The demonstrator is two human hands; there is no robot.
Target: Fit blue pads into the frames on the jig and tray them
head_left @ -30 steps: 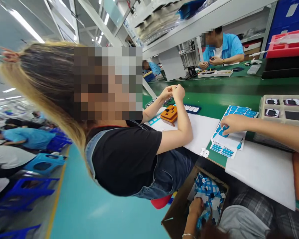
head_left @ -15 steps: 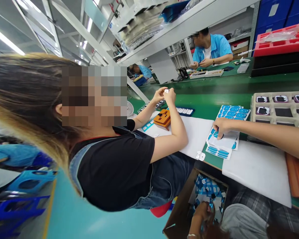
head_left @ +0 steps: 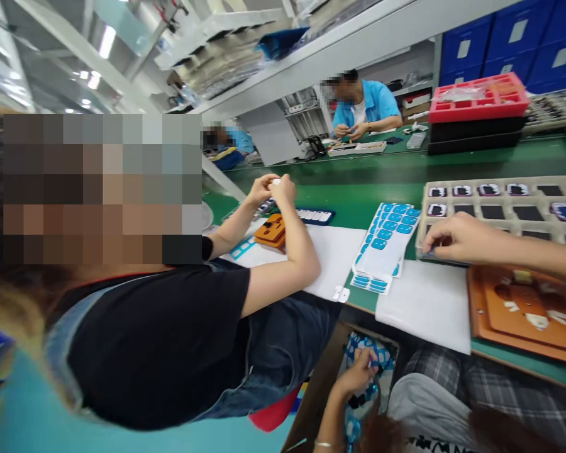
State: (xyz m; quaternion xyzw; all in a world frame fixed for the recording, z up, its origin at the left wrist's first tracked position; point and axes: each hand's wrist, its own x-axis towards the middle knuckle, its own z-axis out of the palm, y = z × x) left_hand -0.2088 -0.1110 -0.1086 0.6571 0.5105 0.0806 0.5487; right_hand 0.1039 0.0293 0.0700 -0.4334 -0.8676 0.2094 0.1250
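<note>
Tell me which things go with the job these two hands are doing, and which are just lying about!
Probably for the job:
- tray of small parts, near the right hand
- blue sticker sheets, close by
- box of blue scraps, under the left hand

Probably just lying about:
- red tray, farther back
- blue bins, behind it

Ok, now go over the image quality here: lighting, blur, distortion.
In the head view, the ceiling lamp glares white and looks soft; same view, the shelf slants across the frame; same view, the right hand is brightly lit, the left hand at the cardboard box dimmer; same view, part of the nearest co-worker is pixelated.
</note>
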